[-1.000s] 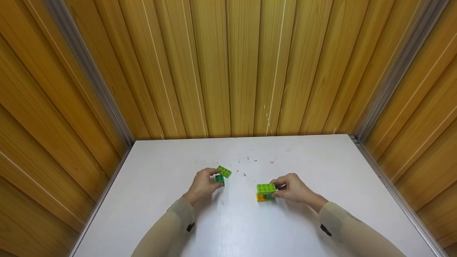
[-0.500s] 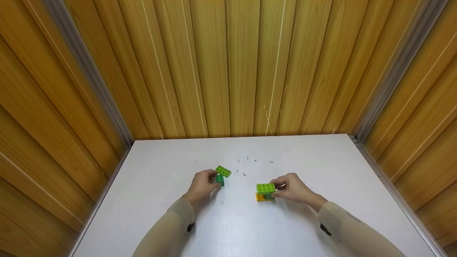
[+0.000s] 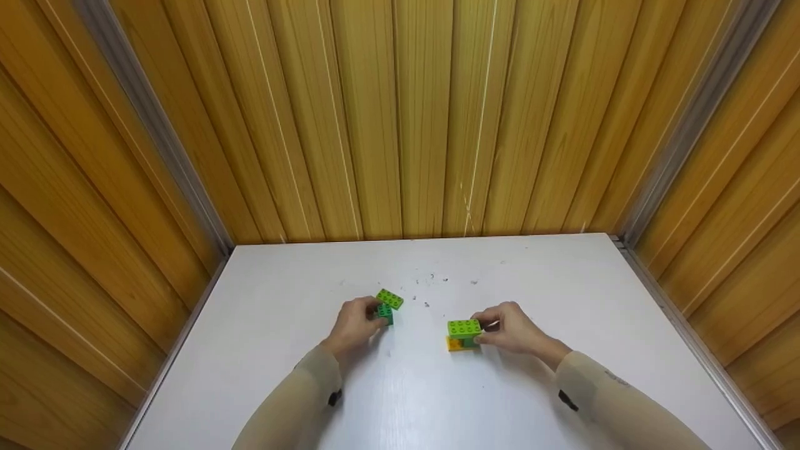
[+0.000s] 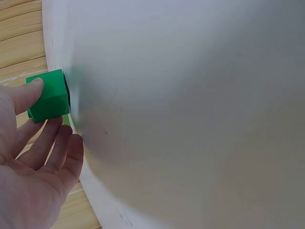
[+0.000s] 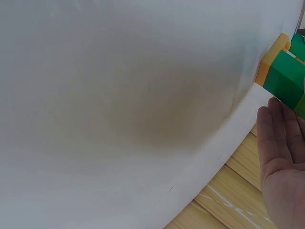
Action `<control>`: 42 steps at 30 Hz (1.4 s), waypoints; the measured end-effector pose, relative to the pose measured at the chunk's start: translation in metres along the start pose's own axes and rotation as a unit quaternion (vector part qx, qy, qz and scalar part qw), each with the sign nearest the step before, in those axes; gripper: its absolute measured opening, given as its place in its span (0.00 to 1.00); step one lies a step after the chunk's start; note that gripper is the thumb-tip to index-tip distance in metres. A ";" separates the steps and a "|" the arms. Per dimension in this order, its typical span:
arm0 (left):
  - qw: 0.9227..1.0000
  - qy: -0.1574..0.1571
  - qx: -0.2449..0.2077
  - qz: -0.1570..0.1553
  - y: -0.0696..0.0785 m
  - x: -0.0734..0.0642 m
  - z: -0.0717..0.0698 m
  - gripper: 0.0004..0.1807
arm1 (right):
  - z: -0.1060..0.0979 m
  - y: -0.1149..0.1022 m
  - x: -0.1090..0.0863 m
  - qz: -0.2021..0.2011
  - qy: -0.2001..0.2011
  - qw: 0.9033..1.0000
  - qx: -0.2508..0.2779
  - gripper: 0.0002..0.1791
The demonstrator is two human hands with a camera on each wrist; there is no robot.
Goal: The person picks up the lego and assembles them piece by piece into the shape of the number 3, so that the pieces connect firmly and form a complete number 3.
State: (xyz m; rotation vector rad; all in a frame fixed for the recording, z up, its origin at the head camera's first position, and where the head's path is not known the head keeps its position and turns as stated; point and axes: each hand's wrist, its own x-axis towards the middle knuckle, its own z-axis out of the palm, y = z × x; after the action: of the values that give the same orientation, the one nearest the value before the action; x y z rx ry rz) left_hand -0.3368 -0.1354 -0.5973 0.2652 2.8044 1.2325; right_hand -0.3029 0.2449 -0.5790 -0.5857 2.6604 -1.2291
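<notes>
Little moved: hands [image 3: 355,323] [image 3: 511,329] pinch green block [image 4: 51,99] and studs-up stack [image 3: 463,329], long axis sideways.

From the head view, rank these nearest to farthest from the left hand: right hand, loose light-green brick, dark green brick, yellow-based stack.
1. Dark green brick, pinched in the left hand.
2. Loose light-green brick, just past the dark one, farther from the person.
3. Yellow-based stack, well off to the right.
4. Right hand, gripping the stack's right side.

Two hands [image 3: 353,324] [image 3: 514,328], one brick stack [image 3: 464,329], two single bricks [image 3: 385,315] [image 3: 390,299]
</notes>
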 end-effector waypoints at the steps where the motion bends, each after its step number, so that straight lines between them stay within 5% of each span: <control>1: 1.000 0.001 -0.003 -0.001 0.000 0.000 0.000 0.24 | 0.000 0.000 0.000 0.001 -0.001 1.000 0.002 0.22; 25: 0.996 -0.009 -0.034 0.080 0.028 -0.003 0.000 0.19 | -0.001 -0.004 0.002 -0.013 -0.015 1.000 -0.003 0.22; 42: 0.994 -0.012 -0.038 0.098 0.056 -0.005 0.001 0.19 | -0.006 -0.009 0.006 -0.015 -0.031 0.999 -0.018 0.19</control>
State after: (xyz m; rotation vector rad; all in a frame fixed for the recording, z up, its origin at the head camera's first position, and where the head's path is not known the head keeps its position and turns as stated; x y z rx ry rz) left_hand -0.3243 -0.0986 -0.5573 0.5579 2.7591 1.3596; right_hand -0.3072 0.2418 -0.5683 -0.6615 2.6359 -1.1534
